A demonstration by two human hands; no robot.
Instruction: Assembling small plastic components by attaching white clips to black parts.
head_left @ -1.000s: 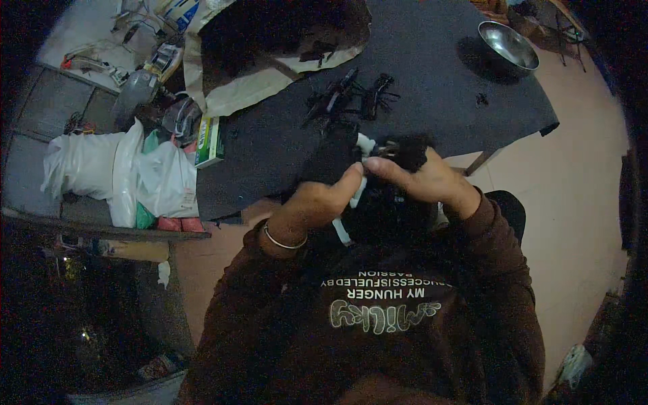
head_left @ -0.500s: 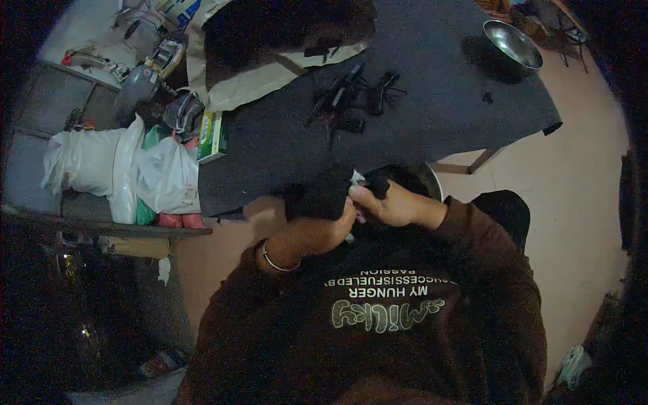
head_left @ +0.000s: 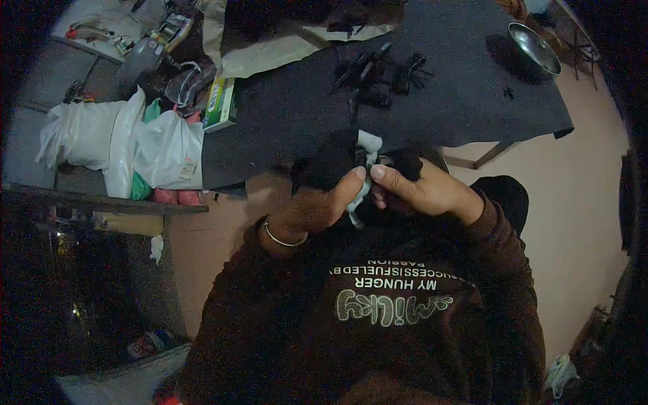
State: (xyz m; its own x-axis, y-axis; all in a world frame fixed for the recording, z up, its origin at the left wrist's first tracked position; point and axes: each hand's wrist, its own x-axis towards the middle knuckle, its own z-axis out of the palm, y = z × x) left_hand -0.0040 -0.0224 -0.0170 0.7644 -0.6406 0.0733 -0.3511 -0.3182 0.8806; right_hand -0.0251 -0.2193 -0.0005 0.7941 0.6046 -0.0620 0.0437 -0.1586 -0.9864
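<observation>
In front of my chest, my left hand and my right hand are close together, thumbs nearly meeting. Between them runs a crumpled strip of soft white material, poking out above the fingers and hanging below them. My hands are closed on it and on a piece of black cloth-like material that spreads out on both sides. Exactly how the two materials join is too dark to make out. Beyond the hands, several black bundles with thin strands lie on the dark-covered table.
A shallow metal bowl stands at the table's far right, with a small black bit nearby. On the left are a green-and-white box, white plastic bags and a helmet-like grey object. A pale sheet lies at the back.
Both hands have opened slightly apart at the fingertips, and more of the white strip shows between them. The view has shifted, so the table appears higher up.
</observation>
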